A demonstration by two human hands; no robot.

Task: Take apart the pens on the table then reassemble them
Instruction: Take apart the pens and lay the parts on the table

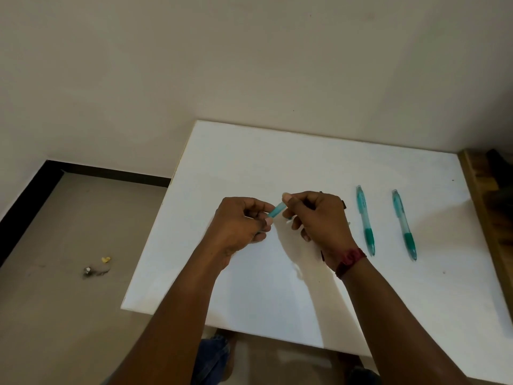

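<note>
A teal pen [276, 211] is held above the white table [291, 162] between both hands. My left hand [240, 223] pinches its lower left end, and my right hand [316, 215] grips its upper right end; most of the pen is hidden by fingers. Only a short teal stretch shows between the hands. Two more teal pens lie whole on the table to the right, side by side: one pen [366, 220] nearer my right hand and another pen [404, 225] further right, both with dark green grips toward me.
The table's left edge [155, 234] drops to a grey floor with small scraps [95, 269]. A wooden surface [488, 195] borders the table on the right. A beige wall stands behind. A red band [350, 259] circles my right wrist.
</note>
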